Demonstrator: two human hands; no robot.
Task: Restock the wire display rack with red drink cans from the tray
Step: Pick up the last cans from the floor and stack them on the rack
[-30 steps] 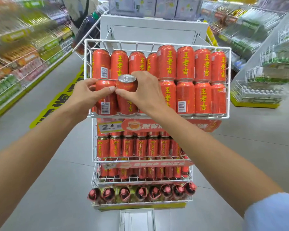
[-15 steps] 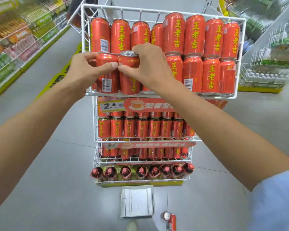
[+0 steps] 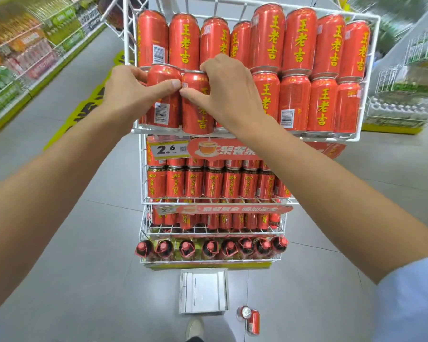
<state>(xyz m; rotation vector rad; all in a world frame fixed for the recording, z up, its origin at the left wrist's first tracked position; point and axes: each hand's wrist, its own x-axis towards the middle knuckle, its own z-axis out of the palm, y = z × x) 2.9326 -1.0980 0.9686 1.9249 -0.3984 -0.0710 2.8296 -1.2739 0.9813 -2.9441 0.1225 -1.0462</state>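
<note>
At the front left corner of the top shelf (image 3: 232, 137) of the wire display rack (image 3: 371, 77), I had both hands on the lower row of red cans. My left hand (image 3: 131, 95) wrapped the corner can (image 3: 163, 99), thumb laid across its face and the other fingers curled behind, so it stood upright against the side wires. My right hand (image 3: 230, 95) closed over the top of the neighbouring can (image 3: 198, 107), thumb in front and fingers over the rim, pressing it down and back; its base sat at the front rail, touching the corner can. I judged I held them this way to square both under the upper row, which rested on the can tops and left little headroom. To the right the shelf looked full, two tiers high. On the floor below, the tray (image 3: 203, 291) lay bare, with two loose cans (image 3: 250, 318) just beside its right corner, probably the last to go up.
</note>
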